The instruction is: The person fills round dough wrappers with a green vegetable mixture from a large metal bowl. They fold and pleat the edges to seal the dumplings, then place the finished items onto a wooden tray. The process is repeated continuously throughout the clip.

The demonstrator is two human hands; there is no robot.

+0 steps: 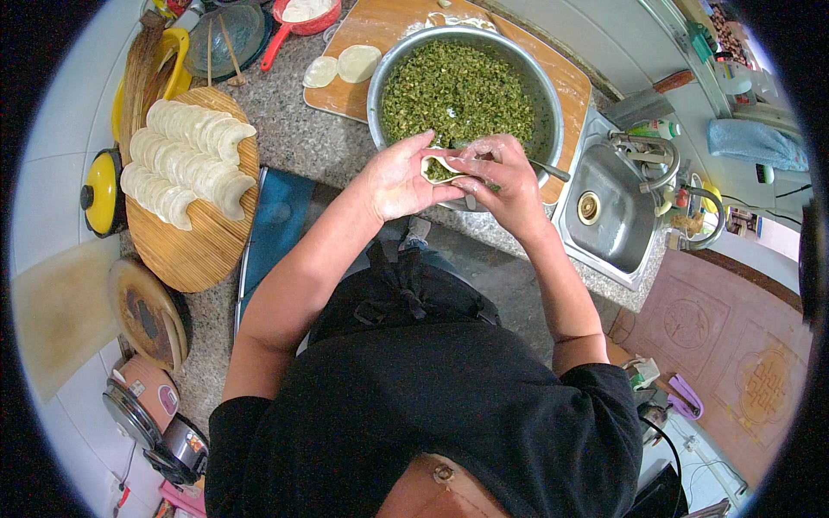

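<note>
Both hands hold one dumpling (439, 169), its wrapper partly folded over green filling that shows at the left end. My left hand (401, 178) supports it from the left with an upturned palm; the fingers of my right hand (508, 178) pinch its right side. Just beyond the hands stands a large metal bowl (552, 97) of chopped green filling (460, 84), with a utensil handle (550, 169) over its near right rim. Two round dough wrappers (359, 63) lie left of the bowl on a wooden board (350, 97). Rows of folded dumplings (188, 155) sit on an oval wooden board (188, 259) at the left.
A stainless steel sink (615, 207) with a faucet (670, 155) is at the right. At the upper left are a red-handled strainer (311, 26) with white flour and a glass bowl (227, 42). A yellow lid (103, 193) leans by the left wall, near a round lidded pot (146, 311).
</note>
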